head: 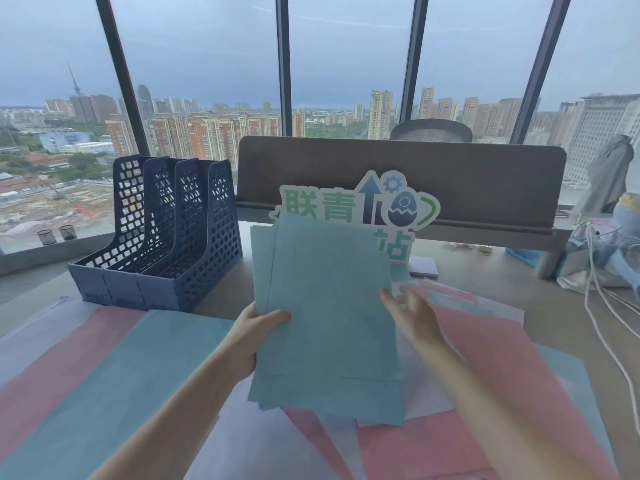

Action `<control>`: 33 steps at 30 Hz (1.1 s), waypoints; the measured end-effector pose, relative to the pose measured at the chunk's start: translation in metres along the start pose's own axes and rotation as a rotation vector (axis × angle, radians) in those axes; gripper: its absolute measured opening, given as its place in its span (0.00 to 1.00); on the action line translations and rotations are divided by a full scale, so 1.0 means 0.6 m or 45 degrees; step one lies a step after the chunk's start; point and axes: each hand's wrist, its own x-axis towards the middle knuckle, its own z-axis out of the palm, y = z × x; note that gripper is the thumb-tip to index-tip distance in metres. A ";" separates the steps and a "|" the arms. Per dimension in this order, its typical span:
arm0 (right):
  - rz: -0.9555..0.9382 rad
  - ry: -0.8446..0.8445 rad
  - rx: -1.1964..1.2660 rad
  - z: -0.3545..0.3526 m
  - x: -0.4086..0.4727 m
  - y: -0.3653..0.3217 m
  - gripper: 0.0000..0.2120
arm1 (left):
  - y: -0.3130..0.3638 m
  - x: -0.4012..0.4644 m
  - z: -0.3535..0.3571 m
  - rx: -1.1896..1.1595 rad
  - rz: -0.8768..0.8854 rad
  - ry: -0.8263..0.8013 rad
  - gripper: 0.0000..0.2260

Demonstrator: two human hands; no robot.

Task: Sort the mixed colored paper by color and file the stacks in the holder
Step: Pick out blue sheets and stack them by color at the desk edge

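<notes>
Two hands, left (258,336) and right (412,315); one blue file holder (162,233) with three slots; two mesh pen cups (57,234) on the window ledge; one cut-out sign (360,209); one chair back (431,130).

Teal-blue stack of sheets (329,306) at centre, plain. Pink sheets (502,358) at four o'clock, another pink sheet (69,358) at eight. Dark navy file holder (166,237) at ten o'clock, square-grid perforated walls. Green-lettered sign (381,206) at twelve, blue arrow and egg. Brown divider panel (485,174) at one.
</notes>
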 end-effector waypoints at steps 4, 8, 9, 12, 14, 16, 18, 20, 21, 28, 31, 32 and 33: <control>-0.176 0.011 0.379 -0.024 -0.003 -0.026 0.11 | 0.021 -0.001 0.016 0.009 0.196 -0.068 0.17; -0.390 0.107 0.578 -0.052 -0.019 -0.068 0.22 | 0.049 0.000 0.030 -0.007 0.376 -0.074 0.14; -0.449 0.145 0.580 -0.056 -0.020 -0.073 0.24 | 0.056 -0.001 0.034 -0.011 0.416 -0.074 0.13; -0.572 0.244 0.538 -0.063 -0.031 -0.080 0.28 | 0.070 -0.004 0.047 -0.019 0.489 -0.079 0.14; -0.625 0.273 0.544 -0.066 -0.039 -0.082 0.31 | 0.074 -0.007 0.055 -0.025 0.520 -0.077 0.15; -0.650 0.282 0.544 -0.066 -0.043 -0.080 0.32 | 0.073 -0.011 0.062 -0.030 0.533 -0.088 0.14; -0.656 0.260 0.552 -0.064 -0.049 -0.079 0.32 | 0.068 -0.015 0.067 -0.031 0.506 -0.109 0.11; -0.660 0.207 0.591 -0.063 -0.051 -0.077 0.29 | 0.063 -0.018 0.072 -0.018 0.468 -0.133 0.09; -0.659 0.185 0.613 -0.064 -0.051 -0.078 0.28 | 0.061 -0.019 0.073 -0.007 0.459 -0.143 0.09; -0.772 0.149 0.648 -0.083 -0.040 -0.091 0.30 | 0.058 -0.021 0.068 0.040 0.433 -0.245 0.11; -0.812 0.206 0.593 -0.104 -0.034 -0.112 0.37 | 0.052 -0.021 0.066 0.031 0.416 -0.250 0.12; -0.854 0.213 0.559 -0.113 -0.031 -0.122 0.37 | 0.052 -0.021 0.065 0.030 0.409 -0.255 0.12; -0.900 0.209 0.500 -0.121 -0.027 -0.133 0.36 | 0.050 -0.022 0.065 0.027 0.404 -0.262 0.12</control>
